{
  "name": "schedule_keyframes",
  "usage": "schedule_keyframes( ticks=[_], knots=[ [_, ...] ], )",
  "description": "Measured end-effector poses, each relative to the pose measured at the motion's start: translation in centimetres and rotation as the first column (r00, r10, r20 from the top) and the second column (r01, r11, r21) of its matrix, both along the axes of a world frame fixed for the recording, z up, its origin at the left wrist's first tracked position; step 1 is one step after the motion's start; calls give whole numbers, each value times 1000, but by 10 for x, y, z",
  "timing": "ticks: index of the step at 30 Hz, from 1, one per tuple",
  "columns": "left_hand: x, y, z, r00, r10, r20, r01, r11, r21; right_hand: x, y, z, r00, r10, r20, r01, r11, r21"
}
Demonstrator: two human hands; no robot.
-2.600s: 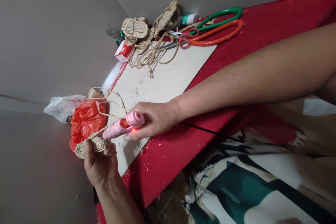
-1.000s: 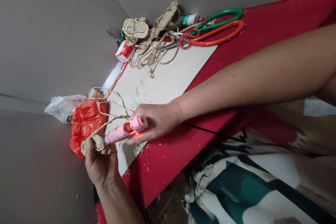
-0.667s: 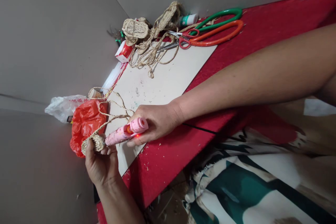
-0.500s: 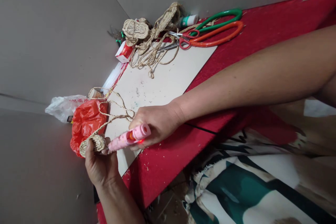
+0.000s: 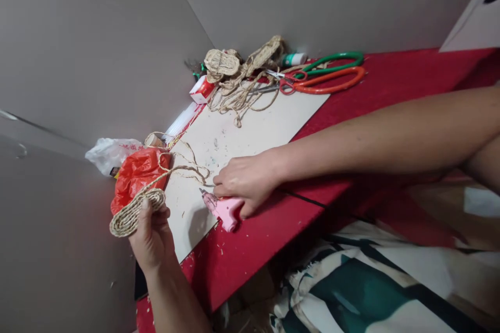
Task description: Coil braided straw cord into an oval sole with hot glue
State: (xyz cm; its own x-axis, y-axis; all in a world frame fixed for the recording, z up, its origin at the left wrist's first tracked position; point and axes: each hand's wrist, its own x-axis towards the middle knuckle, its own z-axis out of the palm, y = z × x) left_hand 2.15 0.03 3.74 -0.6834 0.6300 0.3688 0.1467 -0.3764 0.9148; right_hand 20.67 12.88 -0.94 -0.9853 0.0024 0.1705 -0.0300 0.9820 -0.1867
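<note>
A flat, oblong coil of braided straw cord (image 5: 130, 213) is pinched between the thumb and fingers of my left hand (image 5: 152, 234), raised at the table's left end. A loose tail of the cord (image 5: 187, 167) runs from the coil over the pale board. My right hand (image 5: 246, 182) is closed around the handle of a pink glue gun (image 5: 224, 210), low over the board's near edge. The gun's metal nozzle points left toward the coil, apart from it. My palm hides part of the handle.
The pale board (image 5: 250, 138) lies on a red-covered table (image 5: 406, 75) against grey walls. A red plastic bag (image 5: 136, 171) sits behind the coil. At the back are coiled straw pieces (image 5: 222, 62), large scissors (image 5: 332, 80), small red-handled scissors (image 5: 289, 83) and a small box (image 5: 202, 89).
My right hand has lowered the glue gun away from the coil and turned it onto its side. My left hand has tilted the coil, showing its flat face. The view has shifted slightly.
</note>
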Motion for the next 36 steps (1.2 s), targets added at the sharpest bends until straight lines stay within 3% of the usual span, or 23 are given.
schedule_keyframes(
  ticks=[2, 4, 7, 9, 16, 22, 28, 36],
  knots=[
    [-1, -1, -1, 1000, 12, -13, -12, 1000, 7, 4, -2, 14, 999, 5, -45, -9, 996, -88],
    [-3, -2, -2, 999, -4, -33, 5, 1000, 11, 5, -4, 28, 970, -45, -238, 1, 983, -182],
    [-4, -2, -4, 997, -53, -63, 54, 998, 20, -5, -6, 45, 810, -124, -573, -5, 976, -218],
    [-4, -2, -4, 994, -81, -68, 83, 996, 24, -16, -7, 49, 743, -109, -660, -33, 979, -199],
    [-3, -3, -5, 991, -120, -64, 121, 993, 14, -46, -8, 29, 739, -125, -662, -114, 945, -306],
    [-1, -1, -10, 991, -127, -51, 127, 992, 6, -48, -5, 11, 668, -45, -743, -154, 968, -197],
    [1, 2, -12, 990, -136, 39, 137, 990, -19, -47, -3, 5, 667, -18, -745, -118, 985, -129],
    [7, 7, -14, 986, -119, 118, 121, 993, -12, -49, -11, 3, 688, -103, -718, -66, 977, -204]
  ],
)
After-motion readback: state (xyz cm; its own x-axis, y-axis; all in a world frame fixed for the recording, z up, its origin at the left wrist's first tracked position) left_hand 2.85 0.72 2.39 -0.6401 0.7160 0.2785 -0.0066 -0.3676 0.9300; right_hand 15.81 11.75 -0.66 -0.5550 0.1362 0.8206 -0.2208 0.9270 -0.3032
